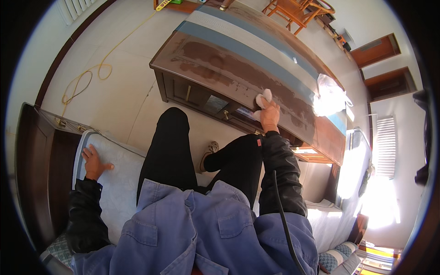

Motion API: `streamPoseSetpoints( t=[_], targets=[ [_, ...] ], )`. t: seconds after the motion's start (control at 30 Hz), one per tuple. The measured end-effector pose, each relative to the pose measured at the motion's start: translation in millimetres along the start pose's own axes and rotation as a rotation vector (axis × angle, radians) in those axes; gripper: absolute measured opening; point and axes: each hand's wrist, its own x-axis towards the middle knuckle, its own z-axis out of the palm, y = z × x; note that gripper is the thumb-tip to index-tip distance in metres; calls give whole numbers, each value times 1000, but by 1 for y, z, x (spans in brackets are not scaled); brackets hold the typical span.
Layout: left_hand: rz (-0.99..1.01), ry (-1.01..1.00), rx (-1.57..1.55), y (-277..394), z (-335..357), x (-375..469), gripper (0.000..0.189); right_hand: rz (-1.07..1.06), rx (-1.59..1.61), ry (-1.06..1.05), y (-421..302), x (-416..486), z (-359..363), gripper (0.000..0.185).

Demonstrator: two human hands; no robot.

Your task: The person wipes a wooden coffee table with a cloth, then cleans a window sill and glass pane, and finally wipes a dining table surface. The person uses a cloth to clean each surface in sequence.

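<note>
My right hand (270, 116) holds a crumpled white cloth (264, 97) at the front edge of a dark wooden coffee table (202, 51). Darker, wet-looking patches cover parts of the tabletop, with lighter dull areas around them. To the left, my left hand (93, 163) rests with spread fingers on the pale seat cushion (118, 185) of a wooden sofa, and nothing is in it. Below the tabletop, the table's front has panelled doors, glass panes and brass-coloured handles (226, 115).
A blue and white table runner (247, 41) lies along the table, with a white plastic bag (330, 94) on its right end. Across the left floor loops a yellow extension cord (103, 65). A wooden chair (292, 13) stands beyond. Another cushioned seat (354, 165) is at right.
</note>
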Motion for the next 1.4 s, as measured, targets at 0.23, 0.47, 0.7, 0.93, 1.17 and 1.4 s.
streamPoseSetpoints(
  t=[0.23, 0.47, 0.7, 0.93, 1.17, 1.4],
  targets=[
    [-59, -61, 20, 7, -1, 4, 156, 453, -203, -70, 113, -17, -22, 42],
    [-83, -80, 22, 10, -9, 7, 153, 32, 43, -34, -38, 17, 15, 59],
    [-38, -47, 12, -8, 8, 9, 155, 208, -95, 4, 76, -16, -14, 52],
    [-39, -164, 7, 6, -5, -5, 161, 473, -197, -14, 182, -49, -45, 42],
    [-73, -149, 35, 31, -21, -12, 162, 133, -144, 15, 63, -6, 5, 51],
    [-105, -151, 46, 38, -24, -13, 161, -269, 87, -8, -152, 77, 53, 57]
  ],
)
